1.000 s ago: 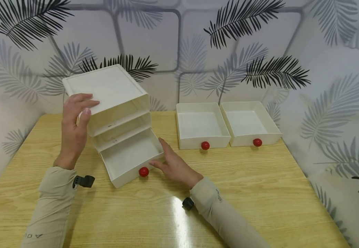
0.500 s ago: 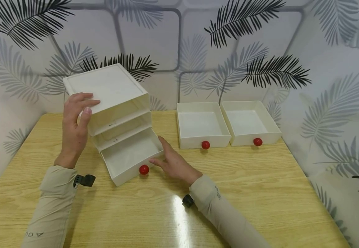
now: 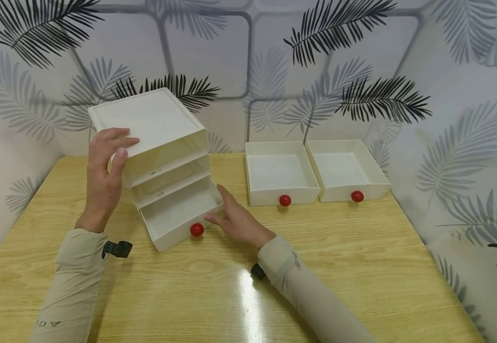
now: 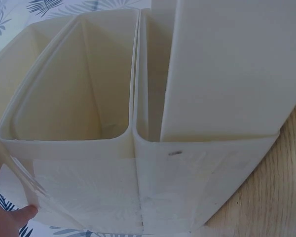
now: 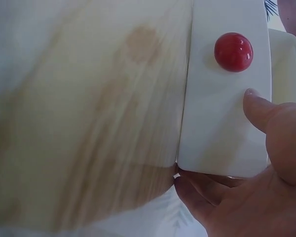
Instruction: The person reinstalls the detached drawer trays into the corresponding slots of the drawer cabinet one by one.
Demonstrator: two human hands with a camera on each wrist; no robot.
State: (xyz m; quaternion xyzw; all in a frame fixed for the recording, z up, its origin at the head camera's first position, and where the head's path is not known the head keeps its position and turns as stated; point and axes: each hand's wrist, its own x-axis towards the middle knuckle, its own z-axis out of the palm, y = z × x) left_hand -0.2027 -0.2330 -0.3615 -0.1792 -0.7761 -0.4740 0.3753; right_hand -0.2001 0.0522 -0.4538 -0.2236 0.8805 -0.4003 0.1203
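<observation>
A white drawer cabinet (image 3: pixel 147 116) stands angled on the left of the table, its two upper compartments without drawers. My left hand (image 3: pixel 106 166) rests on its upper left edge, fingers lying over the top and thumb at the side. From the lowest compartment a white drawer (image 3: pixel 184 209) sticks partway out, with a red knob (image 3: pixel 197 229) on its front. My right hand (image 3: pixel 239 219) grips this drawer's right front corner. In the right wrist view its thumb (image 5: pixel 259 111) presses the front panel beside the knob, while the other fingers lie along the side.
Two more white drawers with red knobs, the nearer one (image 3: pixel 280 166) and the one on its right (image 3: pixel 344 164), stand side by side at the back of the wooden table (image 3: pixel 338 267). Behind them rises a leaf-patterned wall (image 3: pixel 269 57).
The gripped drawer has slid a little further into the cabinet, and my right hand has moved with it, away from the table's front. My left hand and the cabinet stay put.
</observation>
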